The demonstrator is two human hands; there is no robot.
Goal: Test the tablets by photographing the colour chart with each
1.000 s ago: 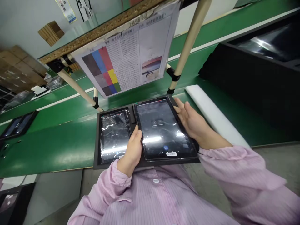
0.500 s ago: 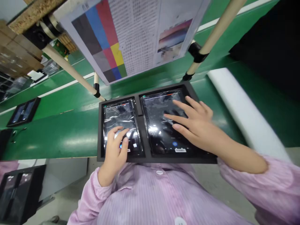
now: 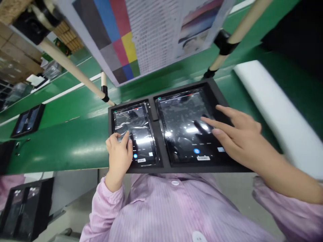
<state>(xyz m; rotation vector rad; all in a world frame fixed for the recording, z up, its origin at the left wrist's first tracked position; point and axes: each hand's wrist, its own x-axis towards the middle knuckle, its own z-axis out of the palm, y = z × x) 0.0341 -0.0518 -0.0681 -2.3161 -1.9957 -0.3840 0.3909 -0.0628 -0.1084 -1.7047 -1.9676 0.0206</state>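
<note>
A black tray (image 3: 159,124) lies on the green belt (image 3: 65,141) in front of me and holds two tablets with lit, film-covered screens. My left hand (image 3: 119,154) rests on the lower left part of the smaller tablet (image 3: 137,127), fingers loosely curled, one fingertip touching the glass. My right hand (image 3: 237,134) reaches over the right side of the larger tablet (image 3: 184,124), fingers stretched out, the fingertips at its screen. Neither hand holds anything.
A colour test chart (image 3: 151,30) hangs from a frame of cream tubes (image 3: 68,65) just above the tray. A white foam pad (image 3: 275,107) lies to the right. Another tray with tablets (image 3: 27,119) sits farther left on the belt; one more (image 3: 17,205) is at lower left.
A second ago both hands gripped the larger tablet's edges. They let go; the left hand went to the smaller tablet's screen, the right onto the larger screen and then toward its right side.
</note>
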